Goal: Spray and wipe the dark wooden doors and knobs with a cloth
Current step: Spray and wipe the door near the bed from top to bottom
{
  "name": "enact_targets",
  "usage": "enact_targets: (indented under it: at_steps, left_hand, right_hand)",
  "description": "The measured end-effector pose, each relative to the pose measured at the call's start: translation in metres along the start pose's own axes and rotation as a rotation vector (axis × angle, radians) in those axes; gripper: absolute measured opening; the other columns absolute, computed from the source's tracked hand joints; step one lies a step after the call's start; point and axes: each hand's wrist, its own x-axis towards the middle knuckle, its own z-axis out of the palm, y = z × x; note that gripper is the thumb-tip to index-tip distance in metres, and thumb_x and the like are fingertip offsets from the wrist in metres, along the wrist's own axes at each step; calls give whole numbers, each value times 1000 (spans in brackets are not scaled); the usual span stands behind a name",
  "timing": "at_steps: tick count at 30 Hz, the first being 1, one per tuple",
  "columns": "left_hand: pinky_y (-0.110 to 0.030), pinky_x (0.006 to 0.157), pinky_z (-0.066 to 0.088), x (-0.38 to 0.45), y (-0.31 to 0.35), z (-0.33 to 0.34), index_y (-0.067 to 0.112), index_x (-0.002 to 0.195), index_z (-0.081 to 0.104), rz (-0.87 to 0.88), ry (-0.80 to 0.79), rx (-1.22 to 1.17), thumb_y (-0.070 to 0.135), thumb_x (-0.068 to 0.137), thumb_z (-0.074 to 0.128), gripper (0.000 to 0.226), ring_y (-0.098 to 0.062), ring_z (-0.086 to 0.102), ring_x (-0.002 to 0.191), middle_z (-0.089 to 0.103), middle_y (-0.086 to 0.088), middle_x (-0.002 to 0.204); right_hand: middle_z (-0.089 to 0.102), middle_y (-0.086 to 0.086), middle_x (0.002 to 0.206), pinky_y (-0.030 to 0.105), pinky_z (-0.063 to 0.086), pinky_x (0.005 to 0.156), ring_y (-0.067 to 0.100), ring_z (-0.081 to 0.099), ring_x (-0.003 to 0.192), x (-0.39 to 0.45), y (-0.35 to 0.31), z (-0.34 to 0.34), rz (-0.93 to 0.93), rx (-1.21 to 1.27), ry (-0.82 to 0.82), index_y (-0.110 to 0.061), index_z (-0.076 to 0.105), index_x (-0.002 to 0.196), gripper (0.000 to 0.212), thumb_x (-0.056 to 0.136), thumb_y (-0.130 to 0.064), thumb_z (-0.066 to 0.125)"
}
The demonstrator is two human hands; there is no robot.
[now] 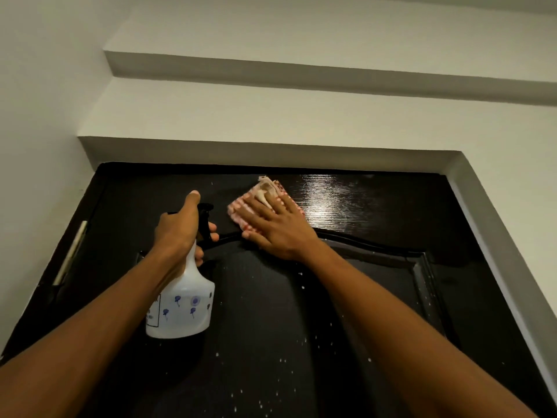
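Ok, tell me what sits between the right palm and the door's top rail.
In the head view, a red-and-white checked cloth lies there, pressed flat against the dark wooden door by the right hand.

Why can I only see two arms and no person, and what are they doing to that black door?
The picture comes from a camera worn on the person's head, so you see what they see: their own arms reaching up. There is just this one view, looking up at the top of a dark, shiny wooden door set in a pale wall.

The left hand grips a white plastic spray bottle with small blue flowers and a black nozzle. The right hand lies flat, fingers spread, pressing a red-and-white checked cloth against the door near its top edge.

The little white specks lower down on the door look like spray drops not yet wiped off.
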Motion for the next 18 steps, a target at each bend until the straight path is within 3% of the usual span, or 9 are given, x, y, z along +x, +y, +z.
enact_targets:
  at_steps: [2,5,8,10,14,18]
  left_hand:
    - [-30,49,41,-2,-1,1,4,98,74,-2,6,0,68,102,39,73,-17,48,45,78,-16,90]
    - [-29,49,41,-3,-3,-3,4,97,74,1,3,12,67,103,39,72,-18,47,45,77,-16,89]
    - [-30,49,41,-2,-5,-8,5,97,73,9,4,48,67,103,38,72,-19,48,46,77,-15,89]
    - [-30,49,41,-2,-8,-10,5,97,73,6,-4,55,68,103,38,73,-19,48,47,77,-16,89]
    - [-30,49,42,-5,-9,-14,6,97,73,6,-20,72,68,102,38,71,-20,50,49,77,-15,88]
    - [-29,47,42,-3,-9,-27,7,98,72,12,-8,73,68,102,39,70,-18,52,49,77,-14,88]
  right_hand:
    - [5,-10,170,53,0,125,26,2,156,-24,21,3,89,-3,37,-45,7,160,70,95,-69,3]
    - [6,-4,170,56,5,124,33,6,156,-65,54,7,483,44,128,-41,10,161,73,94,-70,4]
    - [7,3,170,59,2,123,33,4,156,-104,62,10,917,175,213,-35,13,162,66,101,-62,17]
    - [4,4,171,59,-2,123,32,-2,156,-111,50,13,1069,232,237,-31,11,162,64,105,-56,23]
    - [-6,3,170,58,-10,122,31,-12,155,-87,23,16,1019,247,223,-29,-1,163,66,105,-57,16]
    - [-7,2,170,56,-15,120,30,-12,155,-44,-7,15,848,248,204,-29,1,163,65,106,-55,19]
